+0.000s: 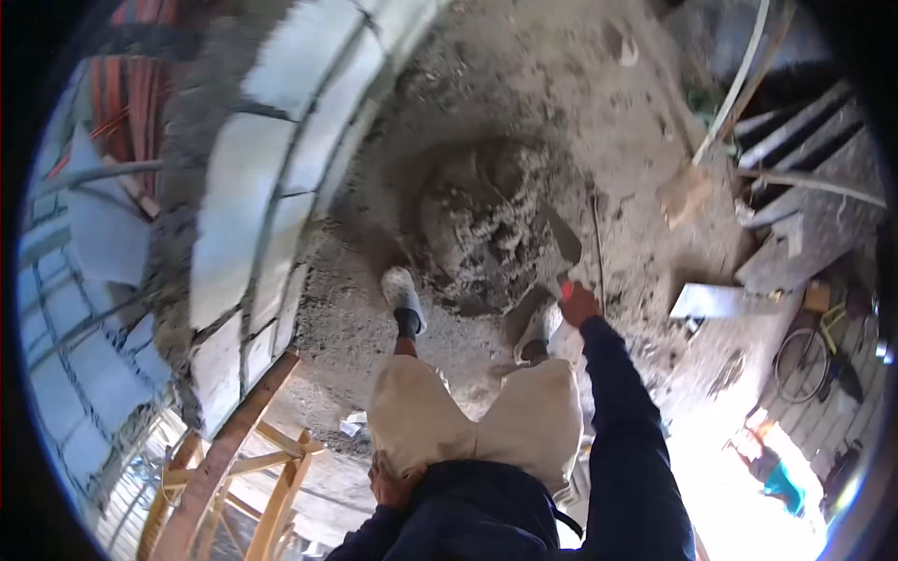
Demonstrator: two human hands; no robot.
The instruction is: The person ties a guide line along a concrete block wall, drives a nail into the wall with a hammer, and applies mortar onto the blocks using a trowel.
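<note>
My right hand [580,305] is closed round the red handle of a trowel [562,236]. The trowel's dark, pointed blade reaches forward over the right edge of a grey mortar heap [482,220] on the ground. The heap is wet and lumpy in its middle, with a darker ring around it. My left hand [391,481] lies against the hip of my light trousers [440,416], holding nothing, its fingers partly hidden. Both of my feet stand at the near side of the heap, in shoes smeared with grey.
A low block wall [248,201] curves along the left. Behind my left side stands a wooden trestle [281,491]. A thin rod [597,252] lies right of the trowel. Farther right are stacked boards [814,201], a pale plank [720,301], a bicycle [804,363] and a person in bright light [784,486].
</note>
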